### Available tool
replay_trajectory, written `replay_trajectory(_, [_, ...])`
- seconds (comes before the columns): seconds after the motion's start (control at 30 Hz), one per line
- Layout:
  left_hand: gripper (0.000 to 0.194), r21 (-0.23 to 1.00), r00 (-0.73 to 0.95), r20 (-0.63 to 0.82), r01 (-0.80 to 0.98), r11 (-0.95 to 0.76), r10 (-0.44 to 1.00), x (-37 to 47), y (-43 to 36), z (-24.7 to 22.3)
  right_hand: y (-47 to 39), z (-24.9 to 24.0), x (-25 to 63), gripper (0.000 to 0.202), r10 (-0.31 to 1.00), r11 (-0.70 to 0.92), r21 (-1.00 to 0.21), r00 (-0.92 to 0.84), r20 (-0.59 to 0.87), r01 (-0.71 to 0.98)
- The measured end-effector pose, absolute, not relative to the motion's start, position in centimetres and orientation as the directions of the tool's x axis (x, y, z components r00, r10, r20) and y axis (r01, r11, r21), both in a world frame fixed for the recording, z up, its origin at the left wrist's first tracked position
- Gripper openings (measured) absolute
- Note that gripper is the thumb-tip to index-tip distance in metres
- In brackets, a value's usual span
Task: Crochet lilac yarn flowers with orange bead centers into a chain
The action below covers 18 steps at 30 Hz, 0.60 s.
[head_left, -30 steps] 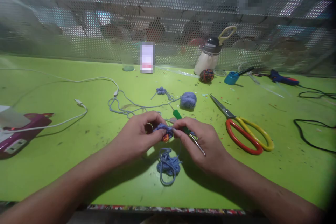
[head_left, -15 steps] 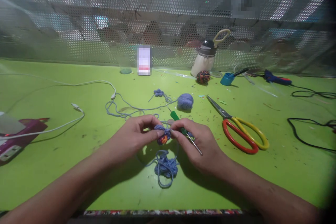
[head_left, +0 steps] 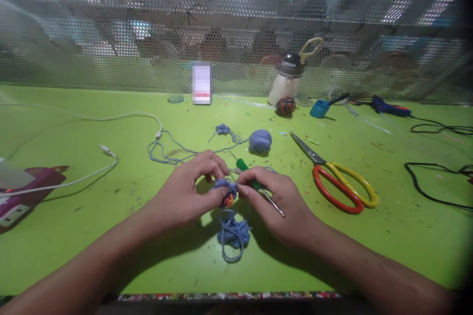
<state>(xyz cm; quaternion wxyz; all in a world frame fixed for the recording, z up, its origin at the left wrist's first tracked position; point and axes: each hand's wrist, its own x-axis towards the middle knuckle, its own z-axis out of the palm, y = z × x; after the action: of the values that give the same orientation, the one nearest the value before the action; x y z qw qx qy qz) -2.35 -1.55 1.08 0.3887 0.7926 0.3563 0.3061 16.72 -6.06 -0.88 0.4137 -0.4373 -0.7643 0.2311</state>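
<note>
Between my hands is a small blue crocheted piece [head_left: 224, 188] with an orange and yellow part low on it. My left hand [head_left: 192, 189] pinches its left side between thumb and fingers. At its right edge, the thumb and index finger of my right hand [head_left: 275, 197] are pressed together. A green-handled crochet hook [head_left: 243, 165] lies through my right hand, its metal end sticking out over the palm side. Just below, a blue crocheted bundle with looped yarn [head_left: 234, 232] rests on the green table [head_left: 185, 266].
A lilac yarn ball [head_left: 260, 141] and a small yarn flower [head_left: 222, 129] lie beyond my hands. Scissors [head_left: 325, 167] are at right. Farther back stand a phone [head_left: 202, 83], bottle [head_left: 286, 83], dark yarn ball [head_left: 286, 107] and blue pot [head_left: 320, 109]. A purple power strip [head_left: 33, 189] is left.
My left index finger has lifted and shifted over the top of the crocheted piece. The piece and the hook have moved slightly left.
</note>
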Motion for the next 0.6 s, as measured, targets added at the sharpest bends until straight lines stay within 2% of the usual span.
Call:
replay_trajectory(0.1, [0.009,0.911,0.593,0.088,0.277,-0.306,0.8,-2.55,-1.59,0.86,-6.2,-0.56,16.79,0.009,0.871,0.492,-0.735,-0.278,0.406,0.468])
replay_trajectory(0.2, [0.008,0.935,0.559,-0.018,0.303,-0.184,0.829,-2.59,-1.49,0.54,-6.27,-0.43,16.89,0.009,0.877,0.48,-0.739,-0.274,0.394,0.472])
replay_trajectory(0.6, [0.011,0.955,0.536,-0.124,0.294,-0.046,0.835,-2.12,-1.68,1.31,-6.24,-0.62,16.94,0.009,0.863,0.505,-0.719,-0.279,0.42,0.478])
